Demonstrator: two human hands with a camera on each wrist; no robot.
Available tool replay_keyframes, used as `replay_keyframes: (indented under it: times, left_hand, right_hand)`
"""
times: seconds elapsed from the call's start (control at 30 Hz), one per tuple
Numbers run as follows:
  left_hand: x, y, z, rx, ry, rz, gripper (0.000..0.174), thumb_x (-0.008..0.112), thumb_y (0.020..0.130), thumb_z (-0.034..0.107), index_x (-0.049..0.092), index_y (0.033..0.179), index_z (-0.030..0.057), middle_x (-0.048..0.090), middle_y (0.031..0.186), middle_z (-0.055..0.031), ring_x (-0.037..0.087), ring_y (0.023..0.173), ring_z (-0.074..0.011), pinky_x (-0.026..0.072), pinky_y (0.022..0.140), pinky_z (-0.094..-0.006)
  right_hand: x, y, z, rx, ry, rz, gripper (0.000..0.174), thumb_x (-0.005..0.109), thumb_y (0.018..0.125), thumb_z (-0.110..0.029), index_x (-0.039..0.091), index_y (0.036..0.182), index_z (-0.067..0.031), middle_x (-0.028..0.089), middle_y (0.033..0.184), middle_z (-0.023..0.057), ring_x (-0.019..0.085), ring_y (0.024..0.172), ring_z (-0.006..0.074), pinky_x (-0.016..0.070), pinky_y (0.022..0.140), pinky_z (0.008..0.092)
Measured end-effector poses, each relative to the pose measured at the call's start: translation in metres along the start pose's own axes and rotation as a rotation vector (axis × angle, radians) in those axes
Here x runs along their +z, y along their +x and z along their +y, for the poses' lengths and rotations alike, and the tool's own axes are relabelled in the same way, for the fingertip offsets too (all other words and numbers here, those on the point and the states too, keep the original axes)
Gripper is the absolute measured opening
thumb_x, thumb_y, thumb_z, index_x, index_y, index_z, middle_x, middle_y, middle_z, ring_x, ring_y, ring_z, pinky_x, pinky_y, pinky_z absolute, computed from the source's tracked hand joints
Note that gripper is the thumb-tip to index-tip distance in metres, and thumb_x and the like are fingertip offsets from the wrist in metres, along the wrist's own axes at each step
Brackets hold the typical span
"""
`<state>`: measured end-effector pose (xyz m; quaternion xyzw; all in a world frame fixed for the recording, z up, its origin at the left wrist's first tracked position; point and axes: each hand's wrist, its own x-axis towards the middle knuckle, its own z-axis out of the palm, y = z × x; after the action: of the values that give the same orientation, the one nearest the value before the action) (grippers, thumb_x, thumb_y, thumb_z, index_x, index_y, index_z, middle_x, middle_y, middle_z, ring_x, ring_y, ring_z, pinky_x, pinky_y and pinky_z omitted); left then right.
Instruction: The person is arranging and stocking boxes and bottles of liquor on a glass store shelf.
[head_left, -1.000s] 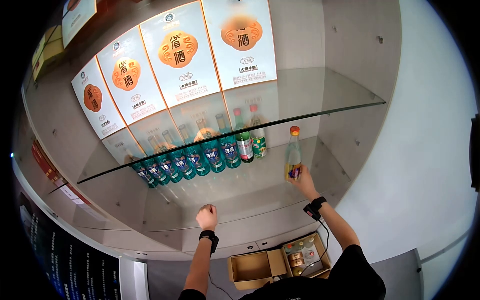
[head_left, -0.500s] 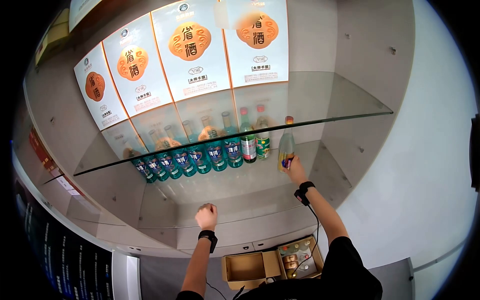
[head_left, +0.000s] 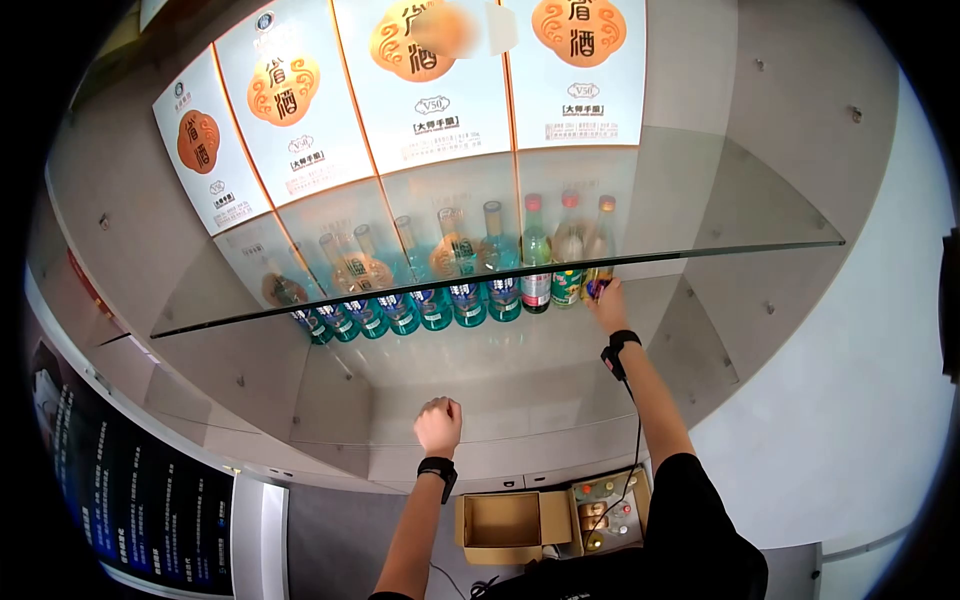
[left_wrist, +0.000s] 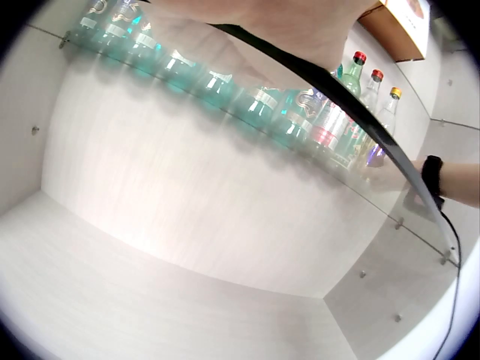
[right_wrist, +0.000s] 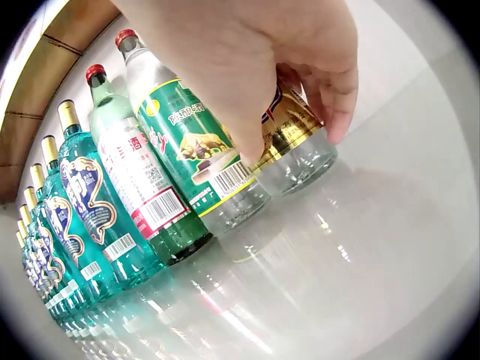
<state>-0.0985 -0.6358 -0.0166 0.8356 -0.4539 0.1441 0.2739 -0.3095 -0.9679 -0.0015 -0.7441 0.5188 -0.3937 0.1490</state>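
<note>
My right hand (head_left: 608, 306) grips the lower part of a clear bottle with a gold label (right_wrist: 289, 135), at the right end of the bottle row on the lower glass shelf. Directly left of it stands a clear bottle with a green label (right_wrist: 196, 142), then a green bottle with a white label (right_wrist: 142, 176). Several blue-green bottles (head_left: 467, 303) continue the row leftward. My left hand (head_left: 438, 426), fingers curled and holding nothing, hovers in front of the shelf; in the left wrist view part of that hand (left_wrist: 277, 26) fills the top.
An upper glass shelf edge (head_left: 700, 252) crosses above the bottles, with large white boxes (head_left: 430, 130) standing on that shelf. Below the cabinet are an open cardboard box (head_left: 500, 553) and another box holding bottles (head_left: 577, 530). A cable (head_left: 636, 440) hangs from the right wrist.
My right hand has carried the gold-labelled bottle left and back, from apart on the right to beside the green-labelled one. The left hand stays curled. The head view has shifted.
</note>
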Motion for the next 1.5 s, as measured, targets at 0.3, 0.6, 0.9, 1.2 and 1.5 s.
replay_keyframes:
  times: [0.3, 0.6, 0.9, 1.2, 1.5]
  left_hand:
    - [-0.001, 0.001, 0.002, 0.009, 0.0, 0.026, 0.021, 0.053, 0.074, 0.015, 0.051, 0.055, 0.0064, 0.054, 0.059, -0.0063, 0.055, 0.059, -0.0251, 0.0449, 0.05, -0.0364]
    - [-0.002, 0.001, 0.004, 0.022, -0.007, 0.055, 0.021, 0.053, 0.074, 0.015, 0.051, 0.055, 0.0063, 0.054, 0.059, -0.006, 0.054, 0.058, -0.0247, 0.0447, 0.05, -0.0357]
    - [0.001, 0.0, 0.003, -0.006, 0.023, 0.02, 0.022, 0.052, 0.075, 0.017, 0.051, 0.056, 0.007, 0.054, 0.059, -0.0062, 0.055, 0.058, -0.0258, 0.0444, 0.051, -0.0369]
    - [0.004, -0.001, -0.002, 0.003, -0.002, 0.016, 0.023, 0.053, 0.077, 0.023, 0.056, 0.06, 0.0064, 0.058, 0.062, -0.0121, 0.057, 0.056, -0.0336, 0.0456, 0.052, -0.0424]
    - [0.003, 0.0, -0.005, 0.035, 0.042, -0.081, 0.03, 0.046, 0.083, 0.031, 0.06, 0.069, 0.0082, 0.061, 0.07, -0.0129, 0.059, 0.065, -0.0344, 0.047, 0.057, -0.0446]
  right_hand:
    - [0.005, 0.014, -0.005, 0.004, -0.056, 0.034, 0.06, 0.077, 0.062, -0.018, 0.033, 0.098, 0.0006, 0.049, 0.1, 0.0216, 0.052, 0.092, 0.0389, 0.0456, 0.076, 0.0429]
    - [0.006, 0.016, -0.001, 0.012, 0.013, -0.01, 0.067, 0.077, 0.06, -0.018, 0.032, 0.106, 0.0034, 0.046, 0.106, 0.025, 0.049, 0.096, 0.0408, 0.043, 0.08, 0.042]
    - [0.0, 0.015, -0.009, 0.09, -0.055, -0.047, 0.061, 0.076, 0.063, -0.019, 0.033, 0.101, 0.0017, 0.048, 0.103, 0.0223, 0.052, 0.094, 0.039, 0.0454, 0.078, 0.0424]
    - [-0.077, -0.038, -0.023, -0.393, -0.18, -0.12, 0.039, 0.069, 0.068, -0.022, 0.051, 0.09, 0.0057, 0.056, 0.092, 0.0183, 0.056, 0.085, 0.0344, 0.0461, 0.075, 0.0405]
    - [-0.246, -0.201, -0.074, -0.037, 0.356, -0.648, 0.029, 0.06, 0.079, -0.018, 0.058, 0.101, 0.001, 0.064, 0.087, 0.0126, 0.061, 0.078, 0.0159, 0.0476, 0.071, 0.0275]
